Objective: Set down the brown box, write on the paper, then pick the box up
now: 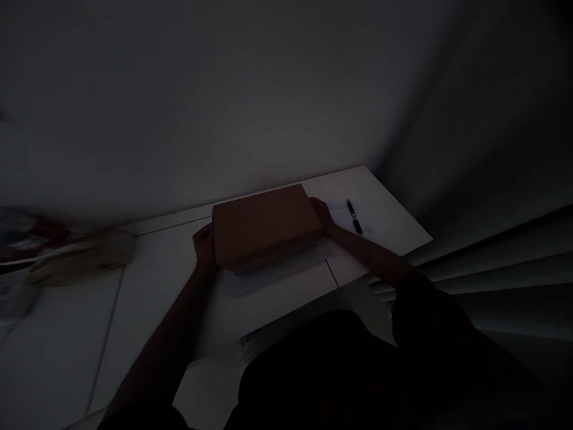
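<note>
A flat brown cardboard box [264,226] rests on a white table [156,280] in dim light, over a pale sheet or packet [268,276] that sticks out beneath its near edge. My left hand [203,243] grips the box's left end, fingers curled against its side. My right hand [321,214] clasps the box's right end. Both arms reach forward from the bottom of the view.
A black pen [353,217] lies on a white sheet [380,218] just right of the box, near the table's far right corner. Blurred clutter [67,251] sits at the table's left. A plain wall stands behind. Window blinds [501,251] run along the right.
</note>
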`<state>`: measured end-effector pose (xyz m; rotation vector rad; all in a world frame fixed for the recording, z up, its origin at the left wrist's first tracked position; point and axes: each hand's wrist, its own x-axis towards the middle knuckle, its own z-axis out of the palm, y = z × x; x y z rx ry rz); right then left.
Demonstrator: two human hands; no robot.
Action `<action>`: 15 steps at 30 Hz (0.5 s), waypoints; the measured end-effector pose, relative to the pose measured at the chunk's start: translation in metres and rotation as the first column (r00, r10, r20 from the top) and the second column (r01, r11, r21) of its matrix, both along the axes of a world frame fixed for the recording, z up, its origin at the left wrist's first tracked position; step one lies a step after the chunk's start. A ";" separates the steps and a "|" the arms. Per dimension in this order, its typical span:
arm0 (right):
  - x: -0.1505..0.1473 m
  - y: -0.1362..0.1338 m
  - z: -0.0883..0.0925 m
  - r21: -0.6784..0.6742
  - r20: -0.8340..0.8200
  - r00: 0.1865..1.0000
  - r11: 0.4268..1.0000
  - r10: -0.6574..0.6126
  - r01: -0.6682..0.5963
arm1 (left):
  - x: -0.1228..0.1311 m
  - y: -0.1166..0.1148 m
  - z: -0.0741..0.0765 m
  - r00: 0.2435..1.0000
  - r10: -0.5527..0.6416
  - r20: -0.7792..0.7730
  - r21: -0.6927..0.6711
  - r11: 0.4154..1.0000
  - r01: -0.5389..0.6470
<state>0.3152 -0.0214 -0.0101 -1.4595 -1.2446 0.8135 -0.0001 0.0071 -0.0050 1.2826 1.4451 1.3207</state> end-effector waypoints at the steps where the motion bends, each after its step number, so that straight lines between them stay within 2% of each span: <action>1: -0.001 0.000 0.000 0.008 0.003 1.000 1.000 0.002 -0.002 | 0.000 0.000 0.000 1.000 0.003 0.007 -0.004 1.000 -0.003; 15: 0.000 0.001 0.005 0.099 0.092 0.996 0.995 -0.009 0.000 | 0.004 -0.006 0.005 0.999 0.020 0.036 0.068 0.997 -0.022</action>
